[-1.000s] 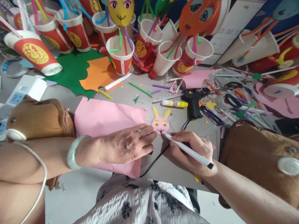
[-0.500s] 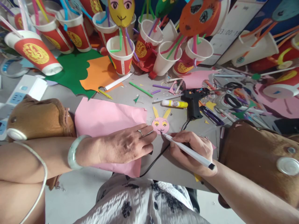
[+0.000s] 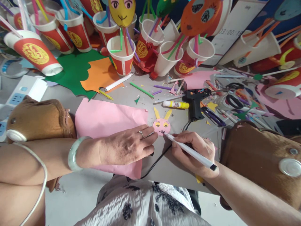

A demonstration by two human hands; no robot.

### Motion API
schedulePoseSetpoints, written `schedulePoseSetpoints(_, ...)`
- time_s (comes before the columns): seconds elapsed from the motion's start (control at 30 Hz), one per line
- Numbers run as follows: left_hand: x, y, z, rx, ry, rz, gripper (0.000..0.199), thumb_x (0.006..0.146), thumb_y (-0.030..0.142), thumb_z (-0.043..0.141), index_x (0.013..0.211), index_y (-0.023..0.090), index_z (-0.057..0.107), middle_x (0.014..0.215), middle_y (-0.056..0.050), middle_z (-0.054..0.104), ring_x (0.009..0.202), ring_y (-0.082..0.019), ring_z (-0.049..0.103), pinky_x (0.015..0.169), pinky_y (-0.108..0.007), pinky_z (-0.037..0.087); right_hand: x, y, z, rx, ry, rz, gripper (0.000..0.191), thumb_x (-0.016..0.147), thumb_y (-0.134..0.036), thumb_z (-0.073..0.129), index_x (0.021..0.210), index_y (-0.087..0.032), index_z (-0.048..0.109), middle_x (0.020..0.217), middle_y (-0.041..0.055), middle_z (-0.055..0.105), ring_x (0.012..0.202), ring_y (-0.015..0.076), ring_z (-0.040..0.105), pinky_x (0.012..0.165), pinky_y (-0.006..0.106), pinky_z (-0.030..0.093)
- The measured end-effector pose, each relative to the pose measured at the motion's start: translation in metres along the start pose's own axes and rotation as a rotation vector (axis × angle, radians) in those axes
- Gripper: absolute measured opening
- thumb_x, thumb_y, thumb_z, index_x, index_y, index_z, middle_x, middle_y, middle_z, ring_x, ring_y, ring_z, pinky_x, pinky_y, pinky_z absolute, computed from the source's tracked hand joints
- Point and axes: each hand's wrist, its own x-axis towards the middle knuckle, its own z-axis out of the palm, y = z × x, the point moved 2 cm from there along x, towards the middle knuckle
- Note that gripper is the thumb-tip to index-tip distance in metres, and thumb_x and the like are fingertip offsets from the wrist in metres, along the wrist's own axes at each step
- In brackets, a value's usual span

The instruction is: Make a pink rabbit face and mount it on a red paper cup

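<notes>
A small pink paper rabbit face [image 3: 161, 126] with yellow ears, yellow eyelids and a drawn mouth lies on the grey table [image 3: 147, 166]. My right hand [image 3: 194, 152] grips a white marker [image 3: 194, 153] with a black end, its tip at the face's mouth. Palm down, my left hand [image 3: 128, 144] lies partly on a pink paper sheet [image 3: 105, 117], fingers stretched out, fingertips at the face's left edge. It holds nothing visible.
Behind the face lie a yellow glue stick [image 3: 176, 104] and a black glue gun [image 3: 196, 103], its cord running under my right hand. Paper cups [image 3: 121, 56] with straws line the back. Paper scraps and scissors [image 3: 233, 102] clutter the right. Brown padded rests [image 3: 258, 160] flank both sides.
The marker tip has shifted very slightly up on the face, near the mouth, with a small movement of my right hand. My left hand stays in place.
</notes>
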Motion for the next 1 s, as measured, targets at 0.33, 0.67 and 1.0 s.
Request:
schedulePoseSetpoints(0.33, -0.0008, 0.0004, 0.0006, -0.011, 0.016, -0.002, 0.007, 0.092, 0.013, 0.062, 0.097, 0.016, 0.065, 0.131, -0.016, 0.063, 0.131, -0.027, 0.056, 0.117, -0.046, 0.047, 0.0021, -0.0002, -0.0012, 0.024, -0.003, 0.002, 0.014, 0.083, -0.016, 0.065, 0.088, -0.026, 0.056, 0.073, -0.0013, 0.075, 0.058, 0.0155, 0.073, 0.049, 0.023, 0.055)
schedulePoseSetpoints(0.67, -0.0011, -0.0002, 0.0008, -0.012, -0.008, 0.0, 0.006, 0.092, 0.014, 0.061, 0.096, 0.018, 0.065, 0.129, -0.013, 0.064, 0.13, -0.027, 0.057, 0.117, -0.045, 0.047, 0.0017, -0.0003, -0.0003, 0.033, -0.001, -0.023, 0.015, 0.083, -0.015, 0.065, 0.089, -0.025, 0.056, 0.077, 0.0001, 0.076, 0.061, 0.0164, 0.074, 0.051, 0.023, 0.058)
schedulePoseSetpoints(1.0, -0.0001, 0.0011, -0.0001, 0.041, -0.04, 0.013, 0.01, 0.094, 0.014, 0.057, 0.099, 0.018, 0.064, 0.13, -0.012, 0.064, 0.13, -0.027, 0.058, 0.117, -0.046, 0.048, 0.0002, -0.0004, -0.0002, -0.001, 0.021, 0.003, 0.015, 0.084, -0.016, 0.065, 0.091, -0.026, 0.056, 0.075, -0.0006, 0.075, 0.059, 0.0161, 0.073, 0.049, 0.024, 0.055)
